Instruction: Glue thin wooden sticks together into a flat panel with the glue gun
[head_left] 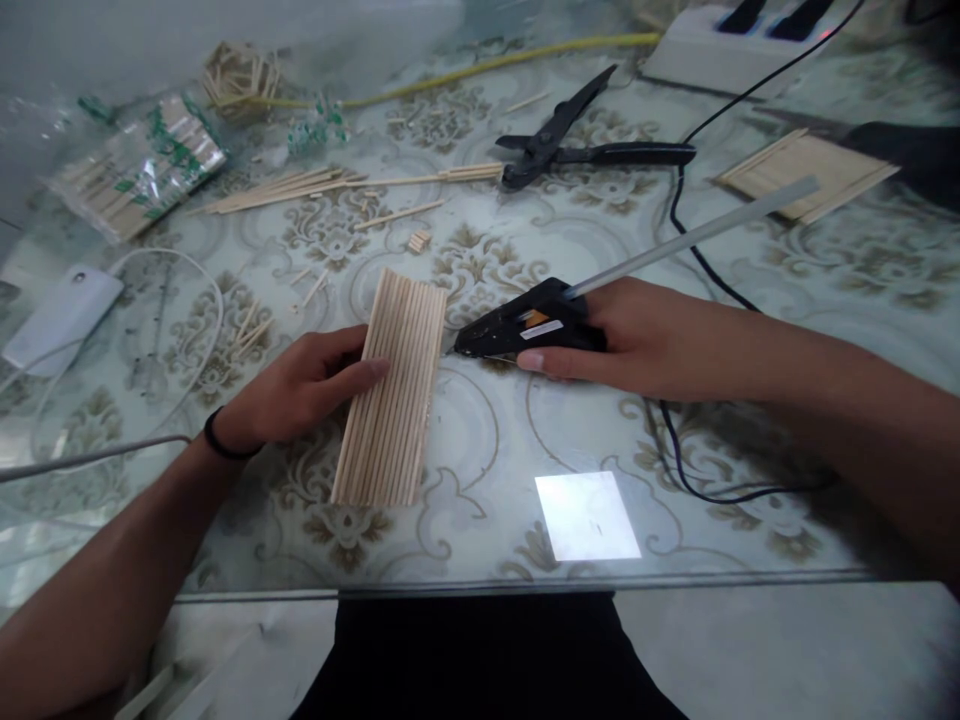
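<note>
My left hand (311, 385) grips a flat panel of thin wooden sticks (394, 400) laid side by side, thumb on top and fingers behind its left edge. The panel is tilted over the table. In my right hand (622, 345) is a black hot glue gun (525, 325), its nozzle pointing left close to the panel's right edge. I cannot tell whether the tip touches it. A long translucent glue stick (697, 235) sticks out of the gun's back. Most of my right fingers are hidden behind the gun.
Black-handled cutters (559, 145) lie behind the glue gun. Loose sticks (285, 190) and cut pieces (420, 240) are scattered at the back left, by a plastic pack of sticks (142, 165). Another wooden panel (806, 175) lies at right. A black cord (679, 440) runs near my right forearm.
</note>
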